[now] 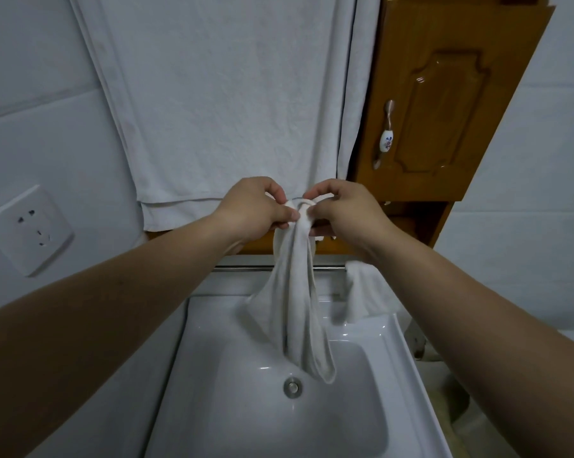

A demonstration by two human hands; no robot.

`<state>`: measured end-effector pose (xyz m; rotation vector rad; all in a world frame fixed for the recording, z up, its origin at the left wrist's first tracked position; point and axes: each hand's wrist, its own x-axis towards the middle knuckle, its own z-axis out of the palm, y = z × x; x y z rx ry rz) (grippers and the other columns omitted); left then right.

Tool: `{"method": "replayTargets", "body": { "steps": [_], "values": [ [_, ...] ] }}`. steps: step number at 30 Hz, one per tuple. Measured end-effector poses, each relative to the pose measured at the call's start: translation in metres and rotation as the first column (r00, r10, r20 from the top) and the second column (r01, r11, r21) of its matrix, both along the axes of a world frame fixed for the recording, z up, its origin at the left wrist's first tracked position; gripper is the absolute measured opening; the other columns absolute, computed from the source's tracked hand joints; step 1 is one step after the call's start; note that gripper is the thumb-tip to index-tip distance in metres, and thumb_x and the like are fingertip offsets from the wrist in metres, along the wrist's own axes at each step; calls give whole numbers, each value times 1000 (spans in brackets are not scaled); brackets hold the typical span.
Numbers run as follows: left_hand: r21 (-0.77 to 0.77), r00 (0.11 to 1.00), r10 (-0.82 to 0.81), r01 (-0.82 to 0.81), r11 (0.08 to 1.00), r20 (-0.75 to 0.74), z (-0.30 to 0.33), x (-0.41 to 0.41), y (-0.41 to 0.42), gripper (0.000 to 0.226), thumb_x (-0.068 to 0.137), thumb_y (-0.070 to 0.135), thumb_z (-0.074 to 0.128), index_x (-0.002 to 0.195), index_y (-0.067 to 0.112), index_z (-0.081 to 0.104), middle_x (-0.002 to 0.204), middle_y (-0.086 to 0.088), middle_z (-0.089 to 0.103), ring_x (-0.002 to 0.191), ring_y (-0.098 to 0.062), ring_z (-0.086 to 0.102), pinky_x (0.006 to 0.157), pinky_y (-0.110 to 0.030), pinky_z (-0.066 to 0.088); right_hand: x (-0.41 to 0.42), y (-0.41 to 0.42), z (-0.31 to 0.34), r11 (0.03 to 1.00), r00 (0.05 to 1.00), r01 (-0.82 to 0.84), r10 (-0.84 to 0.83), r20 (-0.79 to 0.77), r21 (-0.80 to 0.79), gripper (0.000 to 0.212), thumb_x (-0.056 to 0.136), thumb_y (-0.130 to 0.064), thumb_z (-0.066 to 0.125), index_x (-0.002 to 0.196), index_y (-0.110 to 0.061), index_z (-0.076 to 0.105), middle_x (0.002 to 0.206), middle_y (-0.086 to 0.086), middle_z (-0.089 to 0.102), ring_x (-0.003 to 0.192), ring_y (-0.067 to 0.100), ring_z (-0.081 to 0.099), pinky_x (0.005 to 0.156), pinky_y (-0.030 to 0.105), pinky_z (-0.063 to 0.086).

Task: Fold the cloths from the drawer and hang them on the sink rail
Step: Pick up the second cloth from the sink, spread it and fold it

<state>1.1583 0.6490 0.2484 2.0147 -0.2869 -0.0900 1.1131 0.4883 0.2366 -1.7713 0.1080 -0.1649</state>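
Observation:
A small white cloth (295, 302) hangs bunched and limp over the white sink (213, 408). My left hand (252, 209) and my right hand (342, 209) pinch its top edge close together, thumbs nearly touching. The cloth's lower end dangles into the basin near the drain (292, 387). Behind it runs the metal sink rail (242, 268), with another white cloth (365, 292) draped over its right end, partly hidden by my right wrist.
A large white towel (226, 104) hangs on the wall above the hands. A wooden cabinet door (444, 104) with a ceramic handle is at the upper right. A wall socket (27, 229) sits at the left.

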Motion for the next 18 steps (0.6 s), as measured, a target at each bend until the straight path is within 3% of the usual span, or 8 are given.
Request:
{"method": "replayTargets", "body": {
  "steps": [6, 11, 15, 18],
  "values": [
    [75, 998, -8, 4, 997, 55, -7, 3, 2, 31, 73, 16, 84, 93, 16, 61, 80, -5, 70, 50, 1, 61, 43, -9, 40, -3, -5, -4, 991, 991, -135, 134, 23, 9, 29, 87, 9, 60, 107, -11, 65, 104, 26, 70, 90, 32, 74, 80, 42, 62],
    [28, 998, -38, 37, 999, 55, -12, 3, 2, 34, 72, 14, 84, 91, 18, 57, 80, -8, 72, 58, -8, 64, 55, -20, 45, -3, -13, -9, 970, 970, -216, 226, 88, -110, 49, 87, 15, 58, 125, -15, 62, 100, 25, 70, 90, 34, 72, 80, 37, 62],
    [-17, 997, -70, 70, 997, 43, -14, 2, 2, 29, 74, 10, 80, 90, 17, 56, 80, -12, 75, 66, -15, 69, 64, -27, 50, 1, -11, -18, 897, 964, -108, 199, 174, -429, 39, 85, 1, 71, 116, -23, 72, 107, 2, 71, 88, 16, 71, 81, 34, 61],
    [-43, 997, -79, 80, 996, 17, -13, 2, 3, 27, 75, 6, 76, 92, 13, 56, 76, -13, 73, 61, -12, 65, 59, -20, 49, 0, -12, -18, 878, 960, -103, 211, 185, -467, 52, 83, -5, 76, 125, -34, 66, 103, -8, 67, 86, 9, 68, 83, 29, 58]
  ]
}}
